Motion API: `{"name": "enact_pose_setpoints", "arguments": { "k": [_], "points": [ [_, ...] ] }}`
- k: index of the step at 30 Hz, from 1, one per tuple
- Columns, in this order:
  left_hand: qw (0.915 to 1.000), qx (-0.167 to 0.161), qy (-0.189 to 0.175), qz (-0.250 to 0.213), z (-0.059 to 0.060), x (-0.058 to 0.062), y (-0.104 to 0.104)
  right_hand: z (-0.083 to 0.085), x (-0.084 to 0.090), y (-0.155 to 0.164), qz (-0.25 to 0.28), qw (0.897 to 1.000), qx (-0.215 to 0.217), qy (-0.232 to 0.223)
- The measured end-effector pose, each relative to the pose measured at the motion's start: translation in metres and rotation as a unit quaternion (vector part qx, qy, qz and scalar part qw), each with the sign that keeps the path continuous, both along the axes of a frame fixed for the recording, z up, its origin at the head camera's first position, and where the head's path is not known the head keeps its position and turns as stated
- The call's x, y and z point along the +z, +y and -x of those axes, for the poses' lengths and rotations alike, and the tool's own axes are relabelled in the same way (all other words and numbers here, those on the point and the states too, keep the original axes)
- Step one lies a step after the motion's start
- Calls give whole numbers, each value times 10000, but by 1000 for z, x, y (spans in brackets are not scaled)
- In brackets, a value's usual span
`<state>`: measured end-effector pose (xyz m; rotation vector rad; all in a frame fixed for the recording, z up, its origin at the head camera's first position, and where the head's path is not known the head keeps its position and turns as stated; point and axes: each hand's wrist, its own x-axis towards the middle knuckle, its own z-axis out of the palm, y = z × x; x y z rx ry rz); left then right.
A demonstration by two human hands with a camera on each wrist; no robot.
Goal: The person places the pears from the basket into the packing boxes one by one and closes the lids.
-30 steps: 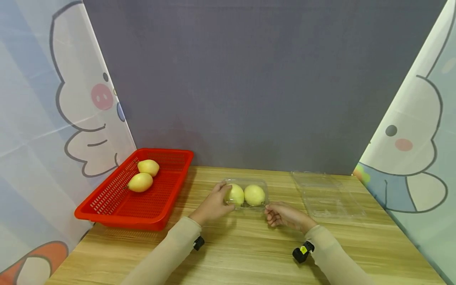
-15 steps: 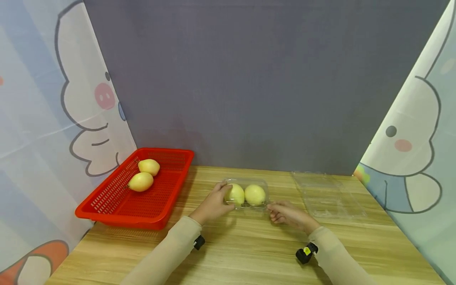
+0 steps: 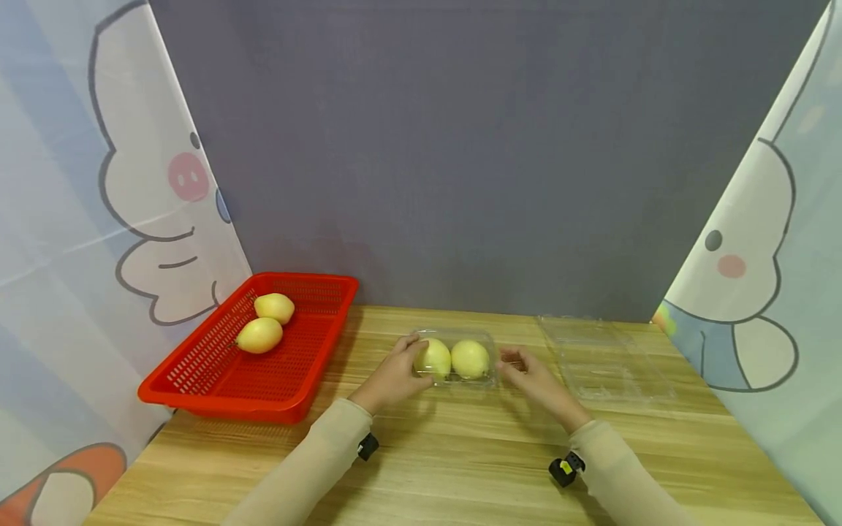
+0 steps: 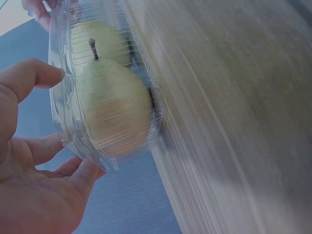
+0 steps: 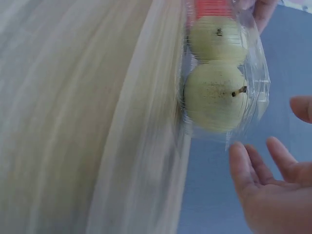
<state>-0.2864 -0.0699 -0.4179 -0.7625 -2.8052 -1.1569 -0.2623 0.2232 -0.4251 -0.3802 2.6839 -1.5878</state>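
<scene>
A clear plastic clamshell box point(image 3: 485, 339) lies on the table with two pale yellow pears inside, the left pear point(image 3: 433, 359) and the right pear point(image 3: 470, 359) side by side. Its lid lies over them. My left hand point(image 3: 395, 376) grips the box's left end, thumb at the near edge and fingers at the far side. In the left wrist view the fingertips press on the plastic rim point(image 4: 73, 122). My right hand point(image 3: 536, 383) is just off the right end, fingers loosely spread and holding nothing. In the right wrist view its fingertips point(image 5: 237, 148) come close to the box corner.
A red slotted basket point(image 3: 230, 409) stands at the left, with two more yellow pears point(image 3: 259, 336) in it. Another clear plastic container point(image 3: 595, 369) lies unfolded at the right. A grey panel point(image 3: 460, 183) closes off the back of the wooden table point(image 3: 447, 467).
My right hand has let go of the box's near right corner, shifted slightly right and spread its fingers. The left hand and the box have stayed in place.
</scene>
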Motion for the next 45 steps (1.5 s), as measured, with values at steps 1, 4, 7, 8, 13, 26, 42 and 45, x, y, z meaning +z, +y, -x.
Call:
{"name": "enact_pose_setpoints", "arguments": {
  "k": [1, 4, 7, 8, 13, 26, 42, 45],
  "points": [
    [10000, 3, -11, -15, 0, 0, 0, 0, 0, -1, -146, 9997, -13, 203],
    [10000, 4, -15, -33, -1, 0, 0, 0, 1, -7, -440, 9958, 29, 796],
    [10000, -4, -18, -59, -1, 1, 0, 1, 0, -12, -946, 9850, 90, 1440],
    [10000, -10, -13, -53, -1, 1, 0, 1, -1, -14, -1117, 9800, 82, 1644],
    [10000, -10, 33, 6, -1, 1, 0, -1, -2, -22, -1667, 9545, 202, 2463],
    [9998, -57, 183, 36, 1, -1, 0, -2, -4, -33, -2467, 9343, 281, 2558],
    [9999, -41, 112, 22, 1, -1, 0, -1, 2, -30, -2279, 9480, 577, 2146],
    [9998, -45, 195, 8, 2, -1, 0, 0, 3, -30, -2206, 9521, 594, 2032]
  ]
}}
